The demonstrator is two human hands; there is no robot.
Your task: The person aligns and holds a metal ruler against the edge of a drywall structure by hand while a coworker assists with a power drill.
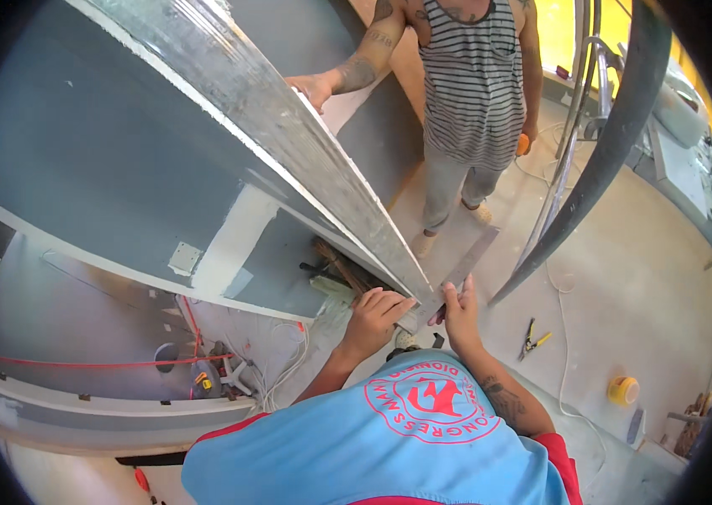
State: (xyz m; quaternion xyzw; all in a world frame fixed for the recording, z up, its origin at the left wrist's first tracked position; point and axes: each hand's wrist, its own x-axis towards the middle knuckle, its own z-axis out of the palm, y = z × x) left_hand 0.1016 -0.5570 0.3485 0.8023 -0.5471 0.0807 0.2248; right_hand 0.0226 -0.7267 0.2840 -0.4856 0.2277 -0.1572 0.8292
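Observation:
A long grey metal-faced board [267, 122] with white edges slants from the upper left down to its narrow end in front of me. My left hand [375, 320] is closed over that near end, fingers curled at its edge. My right hand [462, 318] grips a flat steel square [473, 257], whose blade points up and away to the right, beside the board's end. The thumb lies on top of the metal, and the fingers underneath are partly hidden. Farther up, a co-worker's hand [314, 88] rests on the board's far edge.
The co-worker in a striped tank top [473, 84] stands beyond the board, holding something orange. Yellow-handled snips [532, 341] and a yellow tub [622, 390] lie on the floor at right, near a white cord [564, 353]. A dark curved bar [600, 177] rises there. Left stands a grey partition [120, 160].

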